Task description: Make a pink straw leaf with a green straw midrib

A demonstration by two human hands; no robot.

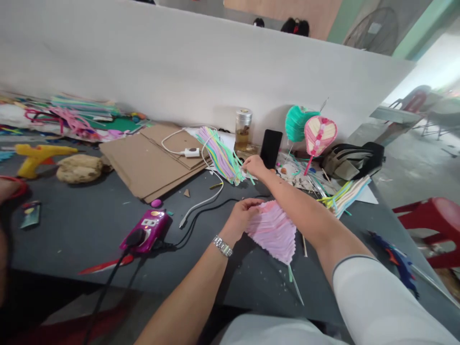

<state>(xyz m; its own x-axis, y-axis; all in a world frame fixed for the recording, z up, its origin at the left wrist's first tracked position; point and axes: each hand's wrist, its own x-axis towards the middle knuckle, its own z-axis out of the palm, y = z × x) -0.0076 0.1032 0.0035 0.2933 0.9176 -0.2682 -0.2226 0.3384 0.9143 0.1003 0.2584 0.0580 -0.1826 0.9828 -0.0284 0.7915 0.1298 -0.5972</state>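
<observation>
My left hand [244, 218], with a metal watch on the wrist, grips the upper left edge of a pink and lilac fan [273, 230] made of fuzzy pipe cleaners. The fan tapers toward me to a thin stick and a green stem. My right hand [255, 166] reaches across above the fan, its fingers pinched at the near end of a bundle of pastel pipe cleaners [223, 155]. What lies between those fingertips is too small to make out. Right behind this hand, a black phone [271, 148] leans upright.
A purple power strip [147, 231], cables, cardboard sheets [154, 163] and a yellow glue gun [39, 157] are on the left. At the back stand a jar [243, 129] and two finished fans [319, 136]. A blue glue gun [397, 263] lies right. Another person's arm [7, 191] shows far left.
</observation>
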